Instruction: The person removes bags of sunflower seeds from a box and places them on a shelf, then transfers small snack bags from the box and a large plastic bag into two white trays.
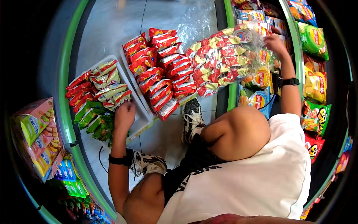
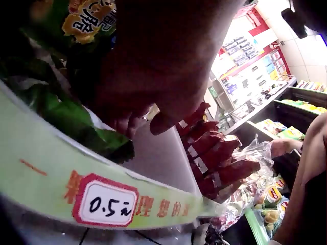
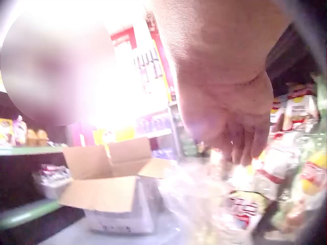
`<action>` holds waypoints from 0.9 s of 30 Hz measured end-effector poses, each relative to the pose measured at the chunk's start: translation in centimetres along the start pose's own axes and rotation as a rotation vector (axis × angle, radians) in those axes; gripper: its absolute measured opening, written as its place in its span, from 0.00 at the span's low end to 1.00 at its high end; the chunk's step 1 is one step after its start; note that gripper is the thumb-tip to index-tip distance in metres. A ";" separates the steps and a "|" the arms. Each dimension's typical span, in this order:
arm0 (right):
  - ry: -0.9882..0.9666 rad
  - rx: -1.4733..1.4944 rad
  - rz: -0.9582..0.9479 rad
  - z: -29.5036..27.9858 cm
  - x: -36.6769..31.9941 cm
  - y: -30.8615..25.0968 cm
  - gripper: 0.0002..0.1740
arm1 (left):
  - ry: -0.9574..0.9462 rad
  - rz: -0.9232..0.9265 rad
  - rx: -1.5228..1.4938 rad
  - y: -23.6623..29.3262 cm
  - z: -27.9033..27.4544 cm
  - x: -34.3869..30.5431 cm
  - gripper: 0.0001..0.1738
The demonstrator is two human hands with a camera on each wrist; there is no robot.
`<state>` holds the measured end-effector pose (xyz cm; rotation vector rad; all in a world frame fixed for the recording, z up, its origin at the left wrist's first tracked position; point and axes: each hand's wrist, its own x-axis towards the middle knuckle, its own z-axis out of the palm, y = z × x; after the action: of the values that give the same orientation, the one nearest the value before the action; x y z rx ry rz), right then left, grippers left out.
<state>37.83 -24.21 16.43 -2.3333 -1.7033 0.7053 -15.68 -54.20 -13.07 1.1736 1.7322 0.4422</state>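
My left hand (image 1: 125, 116) is over the white tray (image 1: 143, 120) at the left, its fingers bent beside a cream-and-red snack packet (image 1: 122, 98). In the left wrist view the back of the hand covers most of the fingers; I cannot tell whether they hold a packet. Green packets (image 1: 97, 121) lie just below it, red ones (image 1: 79, 89) farther left. My right hand (image 1: 275, 44) is at the right shelf, fingers bent down, pinching the gathered top of a large clear plastic bag (image 3: 191, 191). Red-and-cream packets (image 1: 220, 59) fill this bag, which reaches from the floor onto the shelf.
A second tray (image 1: 128, 61) of upright red packets stands between the first tray and the plastic bag. Chip bags (image 1: 261, 79) line the right shelves. At the left are a pink snack box (image 1: 37, 134) and green shelf edging (image 1: 67, 123). An open cardboard box (image 3: 120, 204) stands beyond.
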 end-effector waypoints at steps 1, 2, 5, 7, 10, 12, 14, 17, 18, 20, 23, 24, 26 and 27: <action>-0.170 -0.158 0.073 0.8 -1.3 1.2 0.13 | -0.006 -0.002 0.006 0.1 0.1 -0.2 0.20; -0.312 -0.372 -0.003 1.1 2.3 6.5 0.23 | -0.020 -0.024 -0.024 0.2 0.2 -0.4 0.20; -0.444 -0.159 -0.260 4.5 2.1 8.2 0.25 | -0.050 -0.014 -0.059 0.0 0.4 -1.1 0.20; -0.285 -0.314 -0.325 5.9 4.5 10.9 0.24 | -0.058 0.014 -0.073 -0.3 0.4 -2.0 0.19; -0.010 -0.171 -0.407 6.3 12.3 18.3 0.25 | -0.022 0.100 -0.085 0.2 0.7 -3.3 0.17; -0.004 0.138 -0.512 6.6 16.0 19.8 0.32 | -0.061 0.081 -0.126 0.8 0.7 -3.9 0.15; 0.175 -0.413 -0.632 7.0 11.7 14.2 0.35 | -0.060 0.076 -0.144 1.3 0.8 -4.2 0.15; 0.263 -0.754 -0.528 8.3 8.3 8.1 0.39 | -0.066 0.081 -0.170 1.1 1.0 -4.3 0.15; 0.113 -0.451 -0.584 8.2 12.5 11.8 0.31 | -0.071 0.097 -0.181 1.0 1.0 -4.3 0.14; 0.068 -0.236 -0.700 9.2 11.5 11.9 0.27 | -0.054 0.116 -0.188 0.6 1.1 -4.3 0.14; 0.025 -0.359 -0.872 8.8 12.5 12.5 0.31 | -0.029 0.121 -0.197 0.9 0.8 -4.3 0.14; 0.021 -0.102 -0.483 9.6 12.4 12.4 0.34 | -0.031 0.101 -0.195 1.0 0.7 -4.4 0.14; -0.009 -0.044 -0.511 9.8 11.9 12.3 0.34 | -0.024 0.121 -0.197 0.6 0.8 -4.4 0.14; -0.039 0.017 -0.540 10.0 11.9 12.1 0.33 | -0.014 0.142 -0.198 0.4 0.8 -4.4 0.14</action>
<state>46.34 -18.55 -0.39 -1.7223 -2.1908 0.6508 -14.43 -57.92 -10.92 1.1565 1.5588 0.6743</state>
